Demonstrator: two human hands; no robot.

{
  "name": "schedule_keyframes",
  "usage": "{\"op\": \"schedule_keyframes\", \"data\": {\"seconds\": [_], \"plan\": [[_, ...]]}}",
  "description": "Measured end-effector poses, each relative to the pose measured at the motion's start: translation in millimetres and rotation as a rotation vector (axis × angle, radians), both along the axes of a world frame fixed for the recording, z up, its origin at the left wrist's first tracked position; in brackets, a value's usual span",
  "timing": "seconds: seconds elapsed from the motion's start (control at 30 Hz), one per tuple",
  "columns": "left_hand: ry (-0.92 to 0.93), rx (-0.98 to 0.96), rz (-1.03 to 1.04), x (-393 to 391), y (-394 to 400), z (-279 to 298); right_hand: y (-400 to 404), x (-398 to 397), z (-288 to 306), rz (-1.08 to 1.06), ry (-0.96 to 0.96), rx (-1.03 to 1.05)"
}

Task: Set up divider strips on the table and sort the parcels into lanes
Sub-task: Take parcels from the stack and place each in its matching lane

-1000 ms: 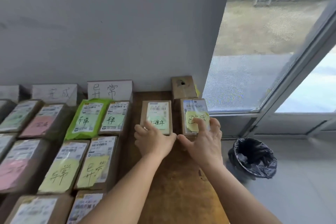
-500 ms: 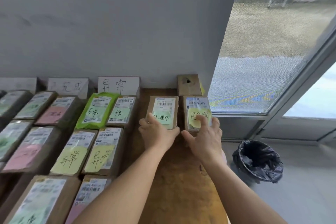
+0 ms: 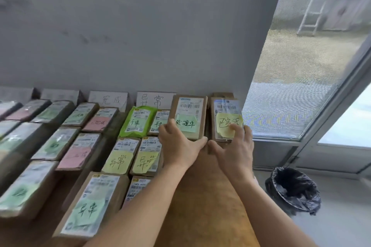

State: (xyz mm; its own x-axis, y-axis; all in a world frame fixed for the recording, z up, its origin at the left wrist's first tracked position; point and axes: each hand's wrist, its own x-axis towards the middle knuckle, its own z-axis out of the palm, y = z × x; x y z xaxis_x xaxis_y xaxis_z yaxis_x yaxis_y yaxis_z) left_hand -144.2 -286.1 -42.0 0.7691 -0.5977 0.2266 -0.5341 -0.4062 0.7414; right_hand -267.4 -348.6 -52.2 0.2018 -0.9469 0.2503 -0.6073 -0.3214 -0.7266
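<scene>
My left hand (image 3: 178, 146) grips the near end of a brown parcel with a green note (image 3: 189, 118), lifted and tilted up off the wooden table (image 3: 200, 196). My right hand (image 3: 233, 146) grips a second brown parcel with a yellow note (image 3: 225, 118) beside it, index finger pressed on the note. To the left, several labelled parcels lie in lanes, among them a green bag parcel (image 3: 138, 121). White paper signs (image 3: 154, 99) stand against the wall at the head of the lanes.
A small cardboard box (image 3: 222, 94) stands behind the held parcels against the grey wall. A black-lined waste bin (image 3: 293, 188) sits on the floor right of the table. A glass door and window fill the right side.
Both parcels have been raised from the table and tilted toward me, one in each hand. The camera has swung left, showing more lanes.
</scene>
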Motion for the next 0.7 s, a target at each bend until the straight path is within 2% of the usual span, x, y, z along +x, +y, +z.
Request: {"op": "schedule_keyframes", "data": {"seconds": [0.4, 0.7], "plan": [[0.023, -0.223, -0.012, 24, 121, 50, 113, 28, 56, 0.004, -0.108, -0.184], [-0.039, -0.215, 0.048, 62, 224, 68, 204, 71, 71, 0.079, -0.187, -0.218]]}}
